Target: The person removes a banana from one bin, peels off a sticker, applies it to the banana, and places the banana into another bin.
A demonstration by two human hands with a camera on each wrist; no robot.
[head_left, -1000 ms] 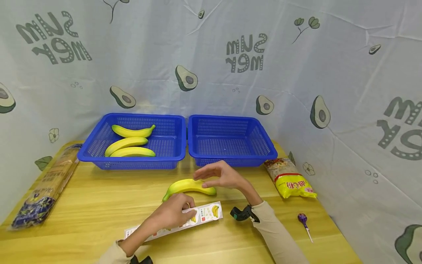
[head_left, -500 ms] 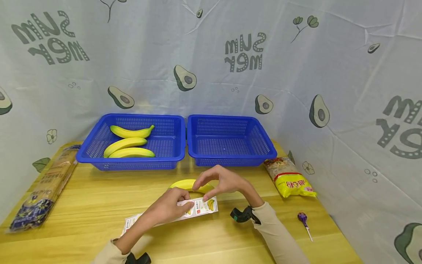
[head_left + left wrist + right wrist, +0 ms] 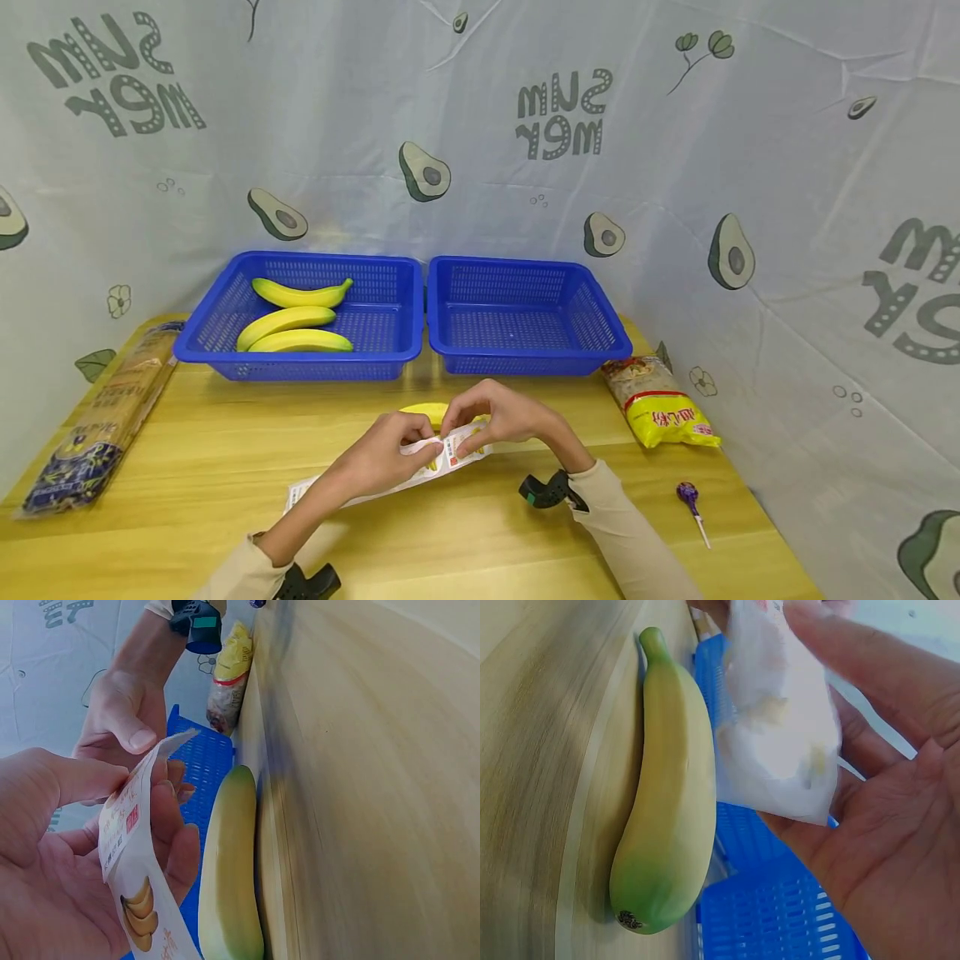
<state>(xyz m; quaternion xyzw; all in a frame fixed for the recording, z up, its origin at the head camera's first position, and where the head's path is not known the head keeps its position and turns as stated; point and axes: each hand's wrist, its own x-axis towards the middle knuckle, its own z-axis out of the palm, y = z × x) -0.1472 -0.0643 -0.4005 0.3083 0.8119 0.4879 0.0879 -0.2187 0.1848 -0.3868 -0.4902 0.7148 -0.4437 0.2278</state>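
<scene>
A yellow banana (image 3: 422, 410) with a green tip lies on the wooden table (image 3: 225, 433), mostly hidden behind both hands; it shows fully in the right wrist view (image 3: 667, 795). My left hand (image 3: 422, 439) pinches a long white sticker strip (image 3: 352, 492) printed with small bananas and holds its right end up off the table. My right hand (image 3: 459, 433) pinches that same raised end between thumb and fingers, just above the banana. In the left wrist view the sticker strip (image 3: 135, 855) curves over my left hand's fingers (image 3: 169, 847), beside the banana (image 3: 229, 877).
Two blue baskets stand at the back: the left one (image 3: 390, 354) holds three bananas (image 3: 288, 318), the right one (image 3: 607, 337) holds nothing. A long packet (image 3: 105, 417) lies at the left edge. A noodle packet (image 3: 660, 404) and a purple lollipop (image 3: 690, 500) lie at the right.
My left hand lifted the strip's end off the table up to the banana. My right hand left the banana and took hold of the strip's end.
</scene>
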